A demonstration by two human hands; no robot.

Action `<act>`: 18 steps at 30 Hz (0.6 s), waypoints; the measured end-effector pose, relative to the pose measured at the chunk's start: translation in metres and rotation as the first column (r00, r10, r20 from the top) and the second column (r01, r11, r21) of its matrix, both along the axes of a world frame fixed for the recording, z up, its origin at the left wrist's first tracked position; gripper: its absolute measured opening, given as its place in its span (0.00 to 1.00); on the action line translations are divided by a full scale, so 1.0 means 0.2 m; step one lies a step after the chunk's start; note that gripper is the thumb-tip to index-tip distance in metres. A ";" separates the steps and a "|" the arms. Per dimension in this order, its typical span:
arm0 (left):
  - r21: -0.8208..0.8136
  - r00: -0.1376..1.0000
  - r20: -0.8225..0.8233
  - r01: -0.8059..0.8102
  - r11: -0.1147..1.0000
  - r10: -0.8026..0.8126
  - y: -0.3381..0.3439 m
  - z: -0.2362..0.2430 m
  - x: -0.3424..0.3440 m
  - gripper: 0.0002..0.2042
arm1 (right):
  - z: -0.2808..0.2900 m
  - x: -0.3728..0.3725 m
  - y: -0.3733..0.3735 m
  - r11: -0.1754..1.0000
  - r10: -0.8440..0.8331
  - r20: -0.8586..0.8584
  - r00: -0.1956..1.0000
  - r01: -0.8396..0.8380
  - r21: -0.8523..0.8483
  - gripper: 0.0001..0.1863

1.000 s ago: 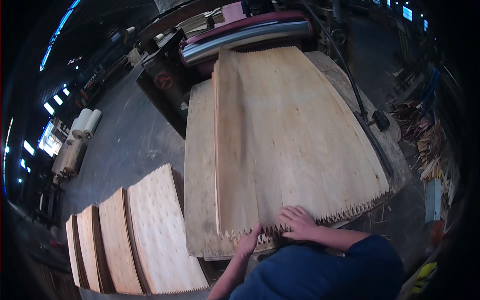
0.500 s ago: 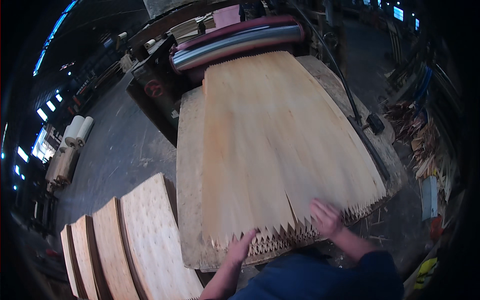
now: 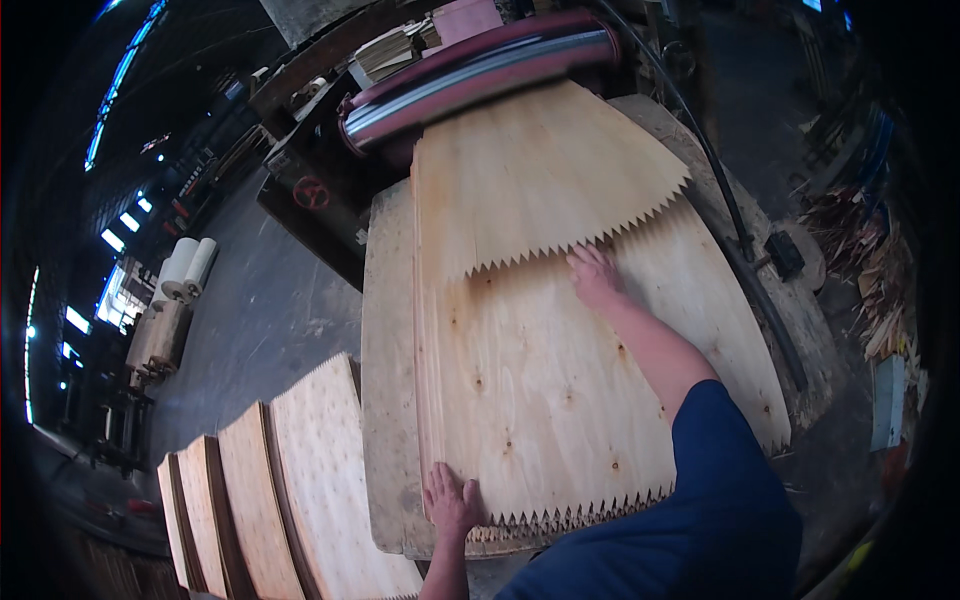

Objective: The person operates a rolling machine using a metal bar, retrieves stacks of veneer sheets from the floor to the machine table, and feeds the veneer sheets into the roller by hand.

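Observation:
A thin wood veneer sheet [image 3: 560, 170] with a saw-toothed near edge lies partly under a long roller [image 3: 480, 85] at the far end. Its near edge casts a shadow on the stack of veneer sheets [image 3: 560, 400] beneath. My right hand [image 3: 597, 280] reaches far forward, with its fingers closed at the middle of that toothed edge; the fingertips are partly hidden. At the stack's near left corner rests my left hand [image 3: 452, 502], its fingers stretched out and its thumb apart. Knots dot the exposed sheet below.
Several leaning stacks of veneer [image 3: 310, 470] stand to the left. A black bar [image 3: 745, 250] runs along the table's right side. Wood scraps [image 3: 885, 290] lie on the right. White rolls [image 3: 188, 268] sit farther left, and a red handwheel [image 3: 311, 193] is on the machine.
The top sheet has slid forward to the roller, uncovering the knotted sheet below. My right hand has moved forward with its edge, while my left hand has shifted to the stack's left corner.

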State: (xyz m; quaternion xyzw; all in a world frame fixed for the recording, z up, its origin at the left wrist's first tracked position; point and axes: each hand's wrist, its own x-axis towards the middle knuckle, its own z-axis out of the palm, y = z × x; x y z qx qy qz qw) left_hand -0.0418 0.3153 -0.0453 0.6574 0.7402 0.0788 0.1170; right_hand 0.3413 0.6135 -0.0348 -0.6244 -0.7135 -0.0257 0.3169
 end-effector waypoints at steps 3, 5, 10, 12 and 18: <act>0.051 0.998 0.025 -0.056 0.997 0.055 -0.04 0.02 -0.03 0.32 | -0.01 -0.06 -0.22 0.942 -0.029 -0.117 0.993 -0.012 -0.335 0.17; 0.091 0.998 0.042 -0.055 0.994 0.051 -0.05 0.00 -0.03 0.31 | -0.10 -0.05 -0.48 0.967 0.067 -0.029 0.997 -0.072 -0.245 0.19; 0.226 0.995 -0.024 0.099 0.969 -0.096 -0.04 0.10 -0.06 0.25 | -0.03 -0.10 -1.22 0.947 0.088 0.016 0.996 -0.079 -0.311 0.23; 0.192 0.959 0.244 0.098 0.977 -0.144 -0.02 0.17 -0.07 0.23 | -0.05 -0.13 -1.48 0.948 0.050 0.074 0.996 -0.023 -0.318 0.25; -0.295 0.393 0.884 0.051 0.954 0.252 0.02 0.31 -0.07 0.12 | 0.02 -0.29 -1.95 0.920 0.164 0.115 0.980 -0.110 -0.375 0.38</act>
